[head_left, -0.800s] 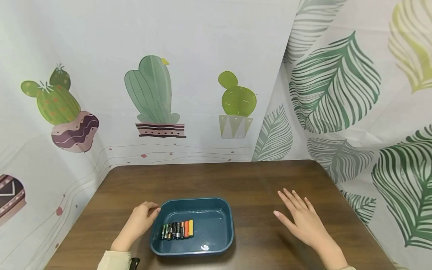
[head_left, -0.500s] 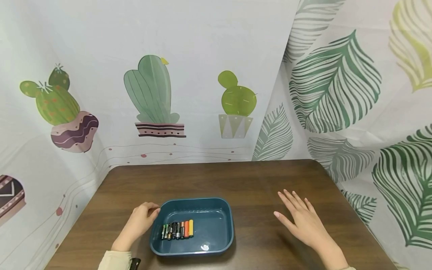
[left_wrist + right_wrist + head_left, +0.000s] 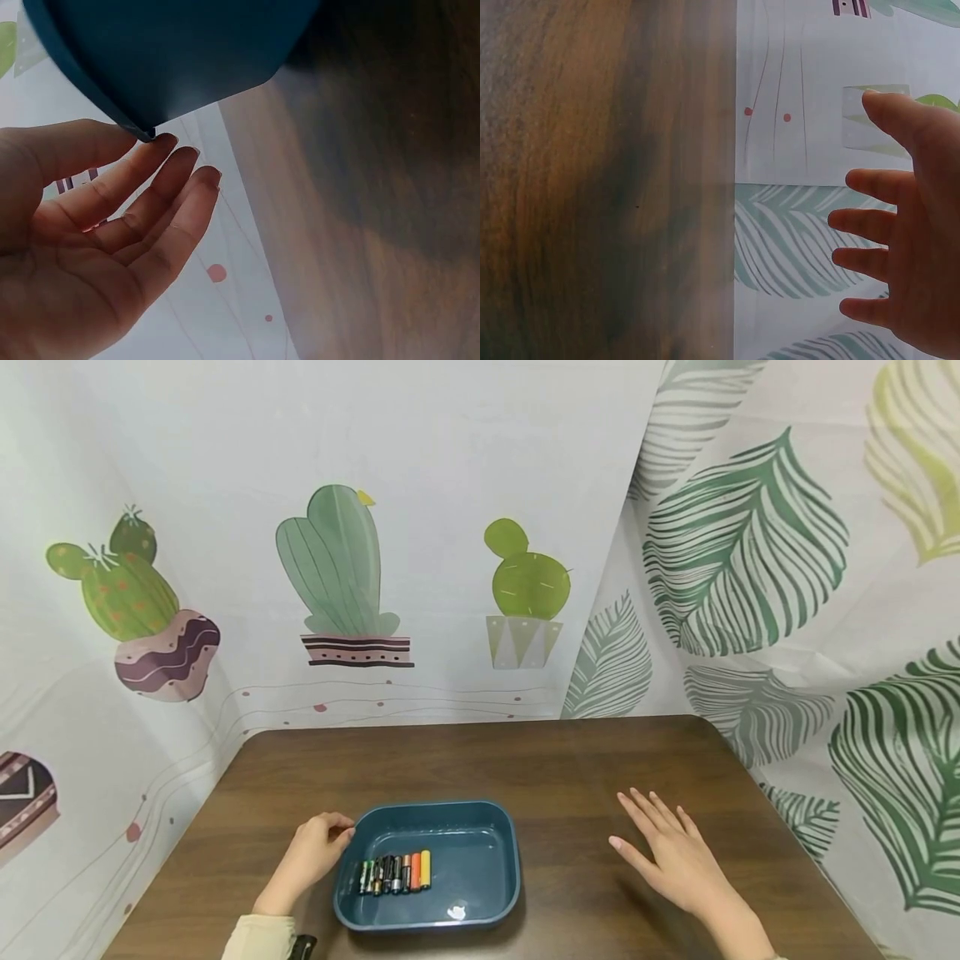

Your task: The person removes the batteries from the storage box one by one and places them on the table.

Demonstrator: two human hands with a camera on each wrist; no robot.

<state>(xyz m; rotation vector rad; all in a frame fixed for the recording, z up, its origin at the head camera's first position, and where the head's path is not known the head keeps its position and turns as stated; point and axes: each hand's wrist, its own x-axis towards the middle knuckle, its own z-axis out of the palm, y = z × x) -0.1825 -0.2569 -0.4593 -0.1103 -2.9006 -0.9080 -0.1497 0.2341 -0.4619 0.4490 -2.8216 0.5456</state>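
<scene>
A dark blue rectangular tray lies on the brown wooden table. Inside it, toward the left, several batteries stand side by side in a row, from green and black ones to an orange and a yellow one at the right end. My left hand pinches the tray's left rim, thumb over the edge and index fingertip under it; the left wrist view shows the other fingers loosely bent below. Off to the right, my right hand hovers palm down over the table, fingers spread, holding nothing.
The wooden table reaches back to a white cloth printed with cacti. A second cloth with leaf prints hangs along the right side. A dark band shows at the left sleeve.
My right hand has drifted very slightly toward the front of the table. The left hand keeps its pinch on the rim, and the tray and batteries lie as before.
</scene>
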